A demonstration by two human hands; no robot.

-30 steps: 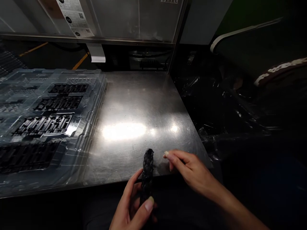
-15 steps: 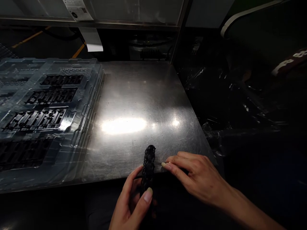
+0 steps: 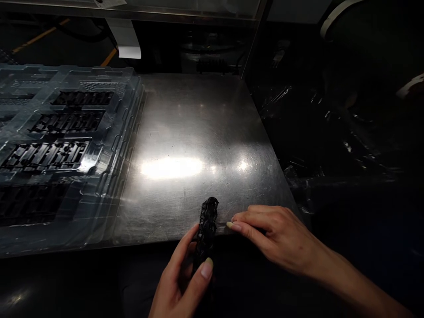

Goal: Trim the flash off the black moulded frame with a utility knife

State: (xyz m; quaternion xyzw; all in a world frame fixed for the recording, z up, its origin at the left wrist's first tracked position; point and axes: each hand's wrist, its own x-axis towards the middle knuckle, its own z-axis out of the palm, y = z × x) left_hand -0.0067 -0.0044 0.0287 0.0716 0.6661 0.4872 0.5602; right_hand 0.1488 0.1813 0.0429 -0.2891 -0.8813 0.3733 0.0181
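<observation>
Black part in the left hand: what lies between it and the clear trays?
Only bare steel table separates the black part from the clear trays, in the head view.

The lower end of the black part (image 3: pixel 206 234) is hidden inside the left hand (image 3: pixel 180 282), whose wrist is cut off by the bottom edge. The right hand (image 3: pixel 278 236) shows, but its forearm runs out at the lower right corner, and whether its fingertips (image 3: pixel 232 225) touch the part cannot be told. The trays (image 3: pixel 109 145) on the bench (image 3: pixel 198 132) are cut off at the left edge; the pieces in them are too dark to make out. The area right of the bench is nearly black, with only glints of plastic film (image 3: pixel 314 132). A label (image 3: pixel 127 44) at the top is cut off and unreadable.
</observation>
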